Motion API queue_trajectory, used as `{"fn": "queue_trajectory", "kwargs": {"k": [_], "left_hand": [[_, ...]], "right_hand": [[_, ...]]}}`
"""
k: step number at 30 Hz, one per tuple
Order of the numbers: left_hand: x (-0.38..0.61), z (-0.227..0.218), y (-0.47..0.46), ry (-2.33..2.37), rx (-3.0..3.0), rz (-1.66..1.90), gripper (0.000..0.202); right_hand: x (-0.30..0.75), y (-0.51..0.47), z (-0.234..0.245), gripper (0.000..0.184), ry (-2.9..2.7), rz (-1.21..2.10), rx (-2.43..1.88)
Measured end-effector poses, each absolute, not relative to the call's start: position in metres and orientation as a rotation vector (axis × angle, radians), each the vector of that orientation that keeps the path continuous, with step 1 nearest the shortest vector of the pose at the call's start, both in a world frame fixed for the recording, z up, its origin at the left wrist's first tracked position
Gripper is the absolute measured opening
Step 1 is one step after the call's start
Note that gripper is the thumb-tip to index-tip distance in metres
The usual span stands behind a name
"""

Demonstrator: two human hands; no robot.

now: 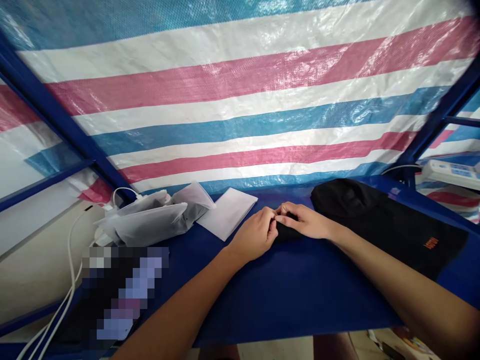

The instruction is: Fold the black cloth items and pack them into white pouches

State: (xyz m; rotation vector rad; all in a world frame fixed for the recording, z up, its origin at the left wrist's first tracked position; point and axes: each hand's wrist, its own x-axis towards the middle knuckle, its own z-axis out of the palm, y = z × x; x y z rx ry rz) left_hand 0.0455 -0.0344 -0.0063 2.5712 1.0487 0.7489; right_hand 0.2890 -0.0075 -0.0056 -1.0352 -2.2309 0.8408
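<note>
Beyond the fingers hangs a striped plastic sheet [240,105]; beneath them spreads the blue table [296,290]. To the right of the fingers lies a black fabric piece [408,235] with orange lettering; to their left, well apart, a grey translucent bag [150,227], and between bag and fingers a folded white paper [228,212]. The small black article [287,232] rests low on the table, under and between the two hands, largely covered by them. It is probably light, soft and pliable, neither fragile nor especially slippery; a pinch at its upper edge, one hand on each side, should suit it best. The left fingers [273,231] are curled closely together, apparently pinching its left end. The right fingers [288,221] arch over it, thumb and forefinger brought nearly together against the left fingertips, apparently gripping it also; the exact contact is hidden.
</note>
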Motion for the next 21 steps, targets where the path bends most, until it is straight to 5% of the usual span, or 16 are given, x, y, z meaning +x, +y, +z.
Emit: {"fn": "queue_trajectory", "kwargs": {"k": [5,12,21], "left_hand": [[0.041,0.001,-0.041,0.823,2.499,1.003,0.036],[0.019,0.012,-0.028,1.293,2.539,1.122,0.03],[-0.007,0.002,-0.007,1.942,2.507,0.476,0.031]], "right_hand": [[0.29,-0.017,0.003,0.046,-2.228,1.031,-0.96],[0.292,-0.017,0.006,0.046,-2.076,1.128,-1.014],[0.313,-0.008,0.012,0.056,-2.262,0.105,-1.128]]}}
